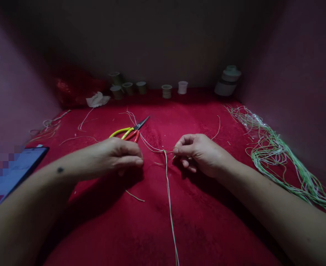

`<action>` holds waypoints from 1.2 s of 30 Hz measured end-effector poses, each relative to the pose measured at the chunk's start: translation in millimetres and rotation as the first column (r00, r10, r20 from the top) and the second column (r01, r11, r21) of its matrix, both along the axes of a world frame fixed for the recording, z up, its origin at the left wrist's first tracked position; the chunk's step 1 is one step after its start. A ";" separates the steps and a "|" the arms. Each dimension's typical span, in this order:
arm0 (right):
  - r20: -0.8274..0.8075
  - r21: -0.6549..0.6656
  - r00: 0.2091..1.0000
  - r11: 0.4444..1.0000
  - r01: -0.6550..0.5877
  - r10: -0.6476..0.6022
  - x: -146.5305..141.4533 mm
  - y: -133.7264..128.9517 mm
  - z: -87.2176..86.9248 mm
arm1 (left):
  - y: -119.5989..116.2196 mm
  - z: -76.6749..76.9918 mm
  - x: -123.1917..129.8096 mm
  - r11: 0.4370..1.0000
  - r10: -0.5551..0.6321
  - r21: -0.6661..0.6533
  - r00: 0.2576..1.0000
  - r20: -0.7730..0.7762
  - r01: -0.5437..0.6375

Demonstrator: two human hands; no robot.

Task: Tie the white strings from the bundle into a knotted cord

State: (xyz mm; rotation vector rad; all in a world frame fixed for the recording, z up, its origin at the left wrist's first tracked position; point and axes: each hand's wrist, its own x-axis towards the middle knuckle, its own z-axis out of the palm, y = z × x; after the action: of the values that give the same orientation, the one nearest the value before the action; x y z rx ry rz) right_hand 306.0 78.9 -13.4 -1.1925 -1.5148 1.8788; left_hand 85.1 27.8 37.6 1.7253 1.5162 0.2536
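Observation:
Thin pale cords (pixel 168 188) run from the near edge up the middle of the red cloth to a small knot (pixel 164 151). From that knot, light strands (pixel 149 145) lead off up and left past the scissors. My right hand (pixel 197 151) is closed, pinching a thin cord end that comes sideways from the knot, between thumb and forefinger. To the left of the knot, my left hand (pixel 126 155) has its fingers pressed together; whatever is in them is hidden. Just beyond it lie scissors (pixel 129 132) with yellow and red handles.
Several spools (pixel 166 91) and a white bottle (pixel 227 81) stand at the back. A heap of green and white cords (pixel 285 159) lies at right. On the left are a phone (pixel 21 173) and crumpled tissue (pixel 97 99). Loose cord scraps (pixel 135 196) dot the red cloth (pixel 141 236).

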 end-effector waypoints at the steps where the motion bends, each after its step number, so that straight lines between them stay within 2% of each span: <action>1: -0.021 0.006 1.000 1.000 0.007 -0.007 -0.7 -0.4 -1.0 | 0.4 -7.8 5.6 0.998 -0.048 -0.047 0.998 -0.032 0.047; 3: -0.046 0.033 0.999 0.999 0.021 -0.020 -1.9 -1.3 -1.0 | 0.9 -21.7 13.9 0.996 -0.092 -0.021 0.992 -0.090 0.091; 6: -0.022 0.123 1.000 0.992 -0.017 0.020 -2.7 -2.2 1.9 | 1.7 -36.7 19.5 0.973 -0.063 0.210 0.987 -0.149 0.094; 8: 0.077 0.240 0.994 0.966 -0.097 0.080 -2.6 -2.4 3.4 | 1.9 -43.5 21.2 0.941 -0.030 0.325 0.981 -0.190 0.091; 10: 0.220 0.408 0.969 0.893 -0.193 0.109 -2.5 -3.0 3.3 | 1.5 -48.6 22.9 0.914 -0.014 0.393 0.976 -0.216 0.100; 13: 0.397 0.630 0.917 0.714 -0.305 0.042 -2.8 -5.4 1.3 | -0.1 -54.8 26.9 0.851 -0.030 0.504 0.972 -0.234 0.148; 15: 0.463 0.692 0.886 0.634 -0.347 -0.020 -3.3 -7.6 -0.4 | -1.0 -58.9 30.3 0.800 -0.040 0.571 0.965 -0.258 0.185; 17: 0.504 0.705 0.862 0.601 -0.377 -0.051 -4.0 -9.0 -2.2 | -1.6 -62.9 33.5 0.760 -0.027 0.616 0.957 -0.290 0.208; 20: 0.529 0.693 0.846 0.610 -0.384 -0.068 -5.5 -9.1 -4.8 | -1.7 -67.6 36.8 0.718 0.013 0.662 0.946 -0.323 0.216; 25: 0.515 0.646 0.856 0.679 -0.350 -0.049 -8.2 -8.0 -8.7 | -1.5 -69.9 39.4 0.656 0.035 0.717 0.939 -0.341 0.235; 32: 0.457 0.651 0.883 0.716 -0.253 -0.104 -10.3 -8.5 -15.4 | 0.4 -75.1 43.0 0.646 0.065 0.712 0.909 -0.412 0.277; 36: 0.428 0.647 0.898 0.728 -0.226 -0.101 -9.7 -9.0 -14.8 | -0.6 -66.9 43.2 0.674 0.073 0.693 0.910 -0.408 0.257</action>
State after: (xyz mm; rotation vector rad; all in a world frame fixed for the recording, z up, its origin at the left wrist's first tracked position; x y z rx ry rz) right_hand 296.4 69.9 -28.2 -1.2221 -2.2462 0.9000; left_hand 128.3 27.2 -29.3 2.6375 1.7406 0.5403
